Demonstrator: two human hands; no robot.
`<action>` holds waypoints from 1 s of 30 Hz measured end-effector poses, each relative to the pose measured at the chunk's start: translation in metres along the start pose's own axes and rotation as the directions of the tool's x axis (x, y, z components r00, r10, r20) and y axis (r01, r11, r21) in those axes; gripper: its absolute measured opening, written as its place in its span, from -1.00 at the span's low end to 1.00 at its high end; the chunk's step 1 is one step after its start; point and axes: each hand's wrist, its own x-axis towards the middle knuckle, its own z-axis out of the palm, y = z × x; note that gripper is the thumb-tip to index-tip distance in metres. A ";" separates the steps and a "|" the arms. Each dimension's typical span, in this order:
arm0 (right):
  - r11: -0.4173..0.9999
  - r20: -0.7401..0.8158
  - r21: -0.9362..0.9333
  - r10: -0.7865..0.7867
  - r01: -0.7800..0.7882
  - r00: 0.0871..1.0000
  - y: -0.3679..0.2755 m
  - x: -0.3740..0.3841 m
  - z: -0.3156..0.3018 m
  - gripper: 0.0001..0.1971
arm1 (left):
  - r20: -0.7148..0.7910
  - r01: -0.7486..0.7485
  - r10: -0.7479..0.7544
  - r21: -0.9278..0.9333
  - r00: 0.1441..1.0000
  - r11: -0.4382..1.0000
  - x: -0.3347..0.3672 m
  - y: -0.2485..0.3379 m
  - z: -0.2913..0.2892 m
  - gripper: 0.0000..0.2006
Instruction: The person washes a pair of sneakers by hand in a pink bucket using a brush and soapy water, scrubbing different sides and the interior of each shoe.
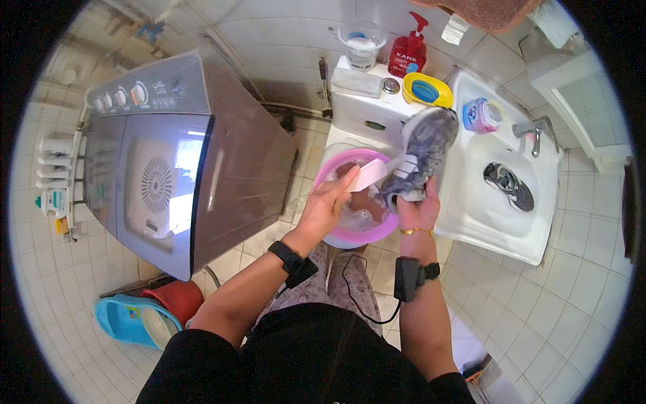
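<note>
My left hand is closed around a pale pink scrub brush, its far end against the laces of a grey sneaker. Gripped at the heel by my right hand, the wet sneaker is tilted with its toe pointing up and away. Suds cling to its upper. Below both hands sits a pink basin with soapy water, partly hidden by the hands and brush. A second dark sneaker lies in the white sink on the right.
A washing machine stands at left. On the toilet tank are a red pump bottle, a clear tub and a yellow dish. A pink-and-blue jar stands by the faucet. Blue and red basins sit lower left.
</note>
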 end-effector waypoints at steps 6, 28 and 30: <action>0.991 -0.010 -0.125 0.036 -0.037 0.999 0.025 -0.017 0.011 -0.68 | -0.069 -0.234 0.241 0.094 0.968 0.968 0.030 0.029 0.017 -0.37; 0.966 0.079 -0.249 0.087 -0.065 0.993 0.035 -0.030 0.014 -0.60 | -0.007 -0.278 0.291 0.273 0.957 0.921 0.033 0.039 0.008 -0.33; 0.970 -0.105 -0.243 -0.003 -0.023 0.994 0.043 -0.031 0.026 -0.60 | -0.006 -0.252 0.267 0.308 0.964 0.917 0.045 0.034 -0.002 -0.37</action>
